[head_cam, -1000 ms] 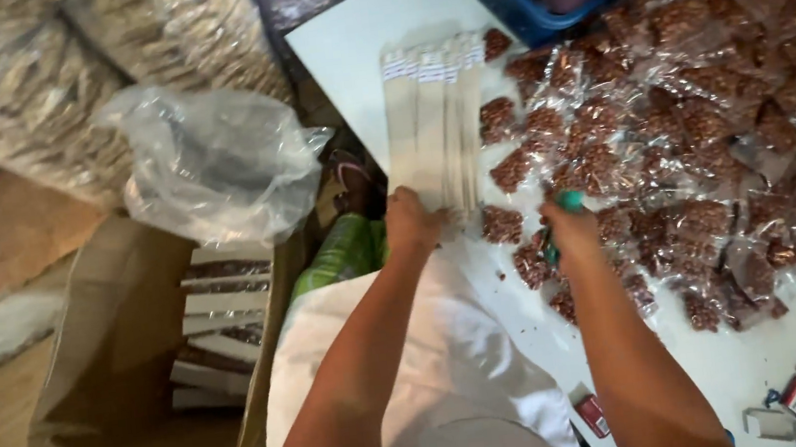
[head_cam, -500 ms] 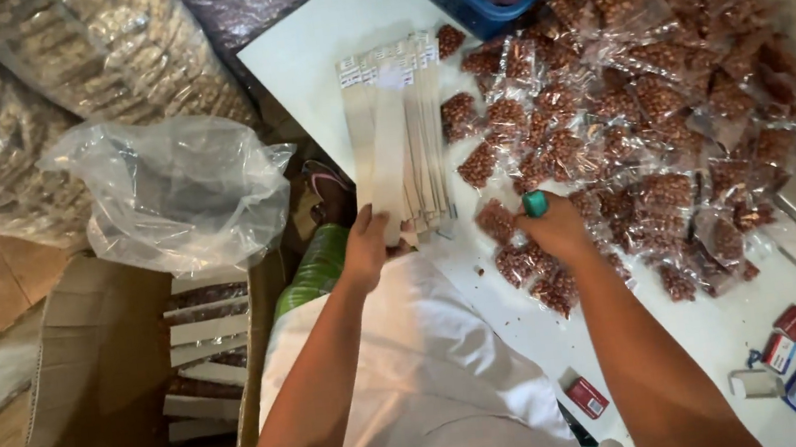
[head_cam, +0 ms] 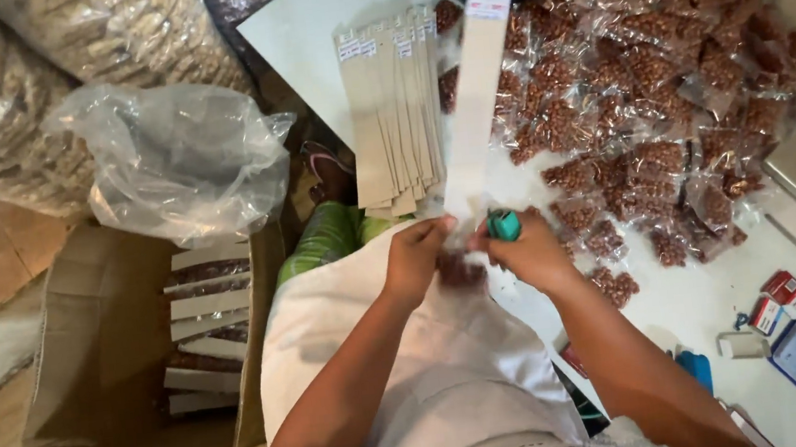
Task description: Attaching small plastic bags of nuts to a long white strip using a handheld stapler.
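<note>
Holding up a long tan card strip point(head_cam: 481, 96), the left hand point(head_cam: 418, 256) pinches its bottom end. The right hand point(head_cam: 526, 251) is curled around a small green tool point(head_cam: 504, 225) and touches a little nut bag point(head_cam: 462, 268) between both hands. More card strips point(head_cam: 394, 115) lie on the white bench point(head_cam: 319, 35) beside many nut bags point(head_cam: 659, 78).

The long strip point(head_cam: 480, 87) is matt, tan card. The strips fanned out on the table point(head_cam: 394, 106) are the same dull card. The small packets point(head_cam: 658, 68) are clear, glossy plastic film over brown nuts. The table point(head_cam: 309, 36) is smooth and pale. The box point(head_cam: 99, 383) is rough brown cardboard. The crumpled bag point(head_cam: 165, 159) is thin, shiny, see-through plastic.
</note>
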